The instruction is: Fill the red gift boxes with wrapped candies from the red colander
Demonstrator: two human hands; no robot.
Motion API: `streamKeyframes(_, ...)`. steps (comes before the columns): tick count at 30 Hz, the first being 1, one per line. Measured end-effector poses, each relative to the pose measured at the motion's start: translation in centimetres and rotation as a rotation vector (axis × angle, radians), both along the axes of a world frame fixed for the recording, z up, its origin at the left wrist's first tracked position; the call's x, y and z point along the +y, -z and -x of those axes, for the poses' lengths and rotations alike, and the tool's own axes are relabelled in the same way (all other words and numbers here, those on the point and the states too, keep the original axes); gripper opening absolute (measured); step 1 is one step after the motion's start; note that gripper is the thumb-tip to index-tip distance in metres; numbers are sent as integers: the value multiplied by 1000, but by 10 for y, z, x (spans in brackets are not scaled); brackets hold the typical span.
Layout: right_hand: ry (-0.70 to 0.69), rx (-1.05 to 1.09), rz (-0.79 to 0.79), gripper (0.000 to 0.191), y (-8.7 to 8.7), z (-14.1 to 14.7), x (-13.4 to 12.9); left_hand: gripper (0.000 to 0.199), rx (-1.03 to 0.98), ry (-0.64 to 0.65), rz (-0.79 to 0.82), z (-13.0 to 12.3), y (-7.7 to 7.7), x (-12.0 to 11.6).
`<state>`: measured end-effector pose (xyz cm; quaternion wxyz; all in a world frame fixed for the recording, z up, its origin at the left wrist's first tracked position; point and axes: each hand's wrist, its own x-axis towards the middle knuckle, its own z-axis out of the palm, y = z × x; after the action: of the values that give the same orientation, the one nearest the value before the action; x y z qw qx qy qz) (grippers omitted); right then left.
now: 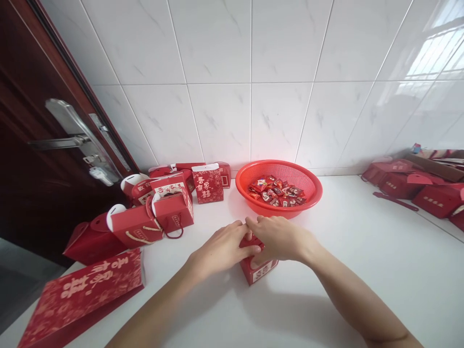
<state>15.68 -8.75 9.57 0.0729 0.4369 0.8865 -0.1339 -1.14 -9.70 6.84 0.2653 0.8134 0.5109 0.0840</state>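
Observation:
A small red gift box [260, 273] with a pale printed label stands on the white table, below the middle of the view. My left hand [222, 247] grips its left side and top, the thumb lying across the upper part. From the right, my right hand [282, 238] wraps over the top, with its thumb down the near face. The fingertips of both hands come together at the far top edge, and they hide most of the lid. Just beyond the hands sits a red plastic basket [314, 194] holding many wrapped candies [277, 192].
Several red gift boxes [139, 224] with rope handles cluster at the left, near a red box [208, 186] with gold lettering. A large red bag [87, 295] lies front left. More red boxes [433, 199] are at the right. A tiled wall [217, 116] and door [21, 106] border the table.

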Motion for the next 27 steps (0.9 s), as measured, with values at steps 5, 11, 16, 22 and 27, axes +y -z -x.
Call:
streamKeyframes(5,104,110,-38,69,17,4,-16,18,18,-1,-10,-2,-2,-2)
streamKeyframes(11,197,313,-78,34,41,-10,-35,23,-33,8,16,-4,-10,-9)
streamKeyframes(16,303,355,-67,41,34,-52,-47,31,-32,67,11,2,-17,-13)
streamKeyframes(22,644,396,-173,36,19,-151,-39,36,-31,71,-9,9,-16,-9)
streamKeyframes(27,939,297,-399,54,41,-222,-1,38,-5,78,6,7,-15,-8)
